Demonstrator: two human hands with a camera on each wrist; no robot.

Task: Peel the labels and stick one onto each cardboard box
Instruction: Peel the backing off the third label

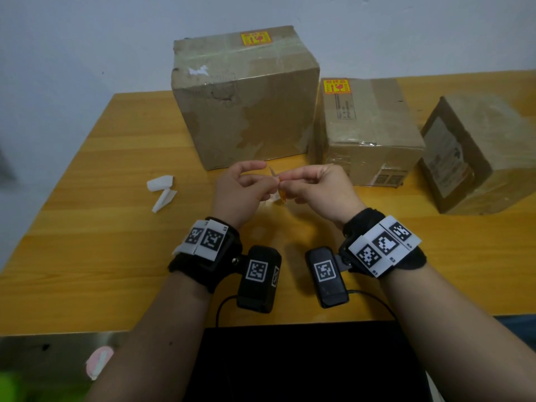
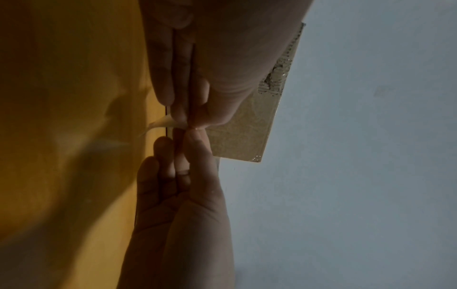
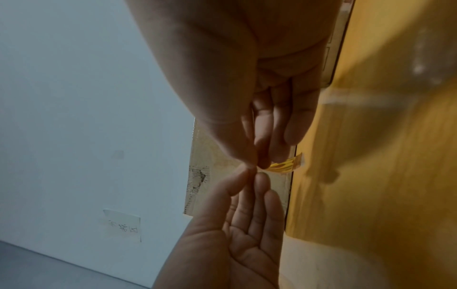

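Note:
Three cardboard boxes stand at the back of the table. The big box (image 1: 243, 105) has a yellow label (image 1: 256, 38) on top. So does the middle box (image 1: 368, 132), whose label (image 1: 336, 86) sits near its far left corner. No yellow label shows on the right box (image 1: 481, 152). In front of the big box my hands meet above the table. My right hand (image 1: 290, 181) (image 3: 257, 164) pinches a small yellow label (image 1: 282, 195) (image 3: 287, 164). My left hand (image 1: 268, 178) (image 2: 188, 125) pinches its pale backing strip (image 2: 160, 123).
Two curled white backing scraps (image 1: 161, 190) lie on the wooden table (image 1: 101, 169) left of my hands. A plain wall stands close behind the boxes. A pink-and-white object (image 1: 100, 361) lies below the table's front edge at lower left.

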